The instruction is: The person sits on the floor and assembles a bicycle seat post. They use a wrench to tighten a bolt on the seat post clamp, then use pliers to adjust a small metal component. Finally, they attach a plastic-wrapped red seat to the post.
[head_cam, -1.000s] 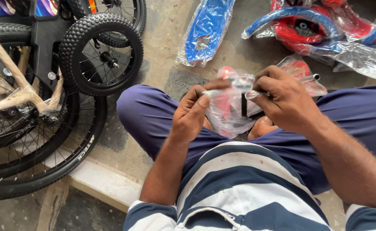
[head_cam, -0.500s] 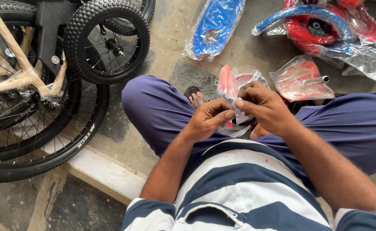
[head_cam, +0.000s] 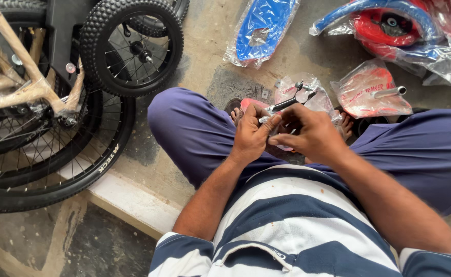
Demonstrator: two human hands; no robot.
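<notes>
Hands first: left hand (head_cam: 251,134) and right hand (head_cam: 307,136) meet over the lap, both pinched shut on a slim metal bracket (head_cam: 286,104) w/ a clear bag (head_cam: 303,92) round it. Left thumb and forefinger grip the bracket's near end; right fingers curl narrow round the bag just right of that. Bracket slants up and far-right out of the hands, its far end carrying a small clamp piece, sitting inside the bag's crumpled plastic w/ red part showing through. All held above the floor, between the knees, not resting on anything.

Purple trousers (head_cam: 194,133) spread left and right of the hands; striped shirt (head_cam: 297,220) near edge, centre. Toes in a pink sandal (head_cam: 246,105) peek out just far-left of the left hand.

Floor (head_cam: 210,46) is bare concrete. Just right of the bag lies a 2nd bag w/ red trainer wheel (head_cam: 369,92) and a metal stub. Far centre: blue part in plastic (head_cam: 264,25). Far right: red and blue wrapped parts (head_cam: 395,25) piled together. Left side: small knobby wheel (head_cam: 130,48) leaning on bigger black tyres (head_cam: 56,169), w/ a paper-wrapped frame (head_cam: 20,87) at far left. Pale ledge (head_cam: 133,202) runs near-left under the tyres.
</notes>
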